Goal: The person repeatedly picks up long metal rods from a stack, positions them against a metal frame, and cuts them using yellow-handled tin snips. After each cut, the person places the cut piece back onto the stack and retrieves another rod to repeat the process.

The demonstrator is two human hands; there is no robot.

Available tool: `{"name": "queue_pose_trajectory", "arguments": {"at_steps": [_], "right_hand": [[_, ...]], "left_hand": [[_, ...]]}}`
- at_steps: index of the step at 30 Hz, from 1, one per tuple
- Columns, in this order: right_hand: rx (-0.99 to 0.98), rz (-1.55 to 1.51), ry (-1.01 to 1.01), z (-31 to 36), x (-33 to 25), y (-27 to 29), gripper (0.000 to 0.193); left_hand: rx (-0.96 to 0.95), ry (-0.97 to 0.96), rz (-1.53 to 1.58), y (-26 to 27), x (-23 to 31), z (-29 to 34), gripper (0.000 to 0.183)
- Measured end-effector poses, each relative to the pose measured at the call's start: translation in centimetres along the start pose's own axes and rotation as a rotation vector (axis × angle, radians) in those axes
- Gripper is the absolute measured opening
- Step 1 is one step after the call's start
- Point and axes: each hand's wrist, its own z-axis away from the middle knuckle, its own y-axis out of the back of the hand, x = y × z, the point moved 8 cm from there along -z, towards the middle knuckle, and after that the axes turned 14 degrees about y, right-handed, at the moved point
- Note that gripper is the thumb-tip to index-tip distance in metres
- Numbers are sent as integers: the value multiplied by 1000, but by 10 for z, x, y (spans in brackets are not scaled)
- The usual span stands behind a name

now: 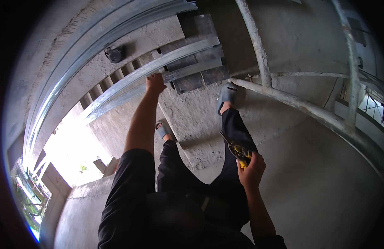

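My left hand [155, 82] reaches forward to a pair of long galvanized metal channels [136, 70]. Its fingers curl over the edge of the nearer channel [192, 71], and the thumb points right. Close to my right thigh, my right hand [252, 171] is closed around a pair of tin snips [237, 150] with yellow handles. The dark blades point up and away from me, and part of the handles is hidden in my palm.
A black tape measure [114, 54] sits on a concrete ledge beyond the channels. More long metal profiles [82, 45] lie farther left. Dark blocks [190, 83] sit under the channel ends. Rough metal pipes [300, 98] form a railing at the right. Concrete steps [192, 120] lie beneath my sandalled feet.
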Motion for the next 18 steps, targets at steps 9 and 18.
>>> {"name": "queue_pose_trajectory", "arguments": {"at_steps": [9, 18], "right_hand": [[29, -211, -44, -5, 22, 5, 60], [111, -1132, 48, -77, 28, 137, 27]], "left_hand": [[181, -165, 154, 45, -34, 31, 51], [335, -312, 372, 171, -180, 310, 49]]}}
